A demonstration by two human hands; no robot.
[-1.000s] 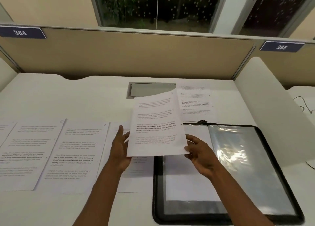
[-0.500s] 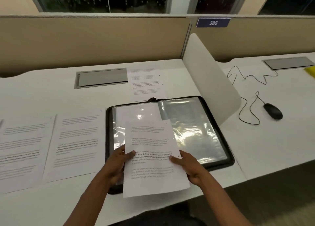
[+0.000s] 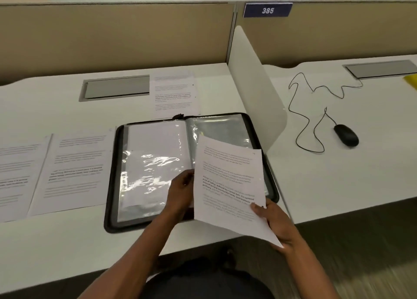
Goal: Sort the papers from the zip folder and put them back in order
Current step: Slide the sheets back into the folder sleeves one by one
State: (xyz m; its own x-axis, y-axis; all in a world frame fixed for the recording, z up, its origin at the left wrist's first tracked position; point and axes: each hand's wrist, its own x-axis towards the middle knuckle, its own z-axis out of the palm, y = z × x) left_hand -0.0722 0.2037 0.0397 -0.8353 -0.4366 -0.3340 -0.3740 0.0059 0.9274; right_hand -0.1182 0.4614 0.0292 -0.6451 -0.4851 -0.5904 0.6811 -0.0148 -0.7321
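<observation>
Over the right half of the open black zip folder [image 3: 112, 181] near the white desk's [image 3: 56, 249] front edge, the right hand [image 3: 277, 226] pinches a printed white sheet [image 3: 230, 186], hiding that half. The left hand [image 3: 180, 192] sits at the sheet's left edge, its fingertips hidden, so its grip cannot be told. Two printed pages [image 3: 74, 170] lie left of the folder, the outer one cut off.

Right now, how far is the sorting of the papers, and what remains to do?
Done: the zip folder lies open on the desk, and its left sleeve already holds a sheet. In hand: the right hand holds one printed sheet over the right sleeve, while the left hand touches the sleeves at the spine. Left: two sheets beside the folder and one behind it still lie outside.
</observation>
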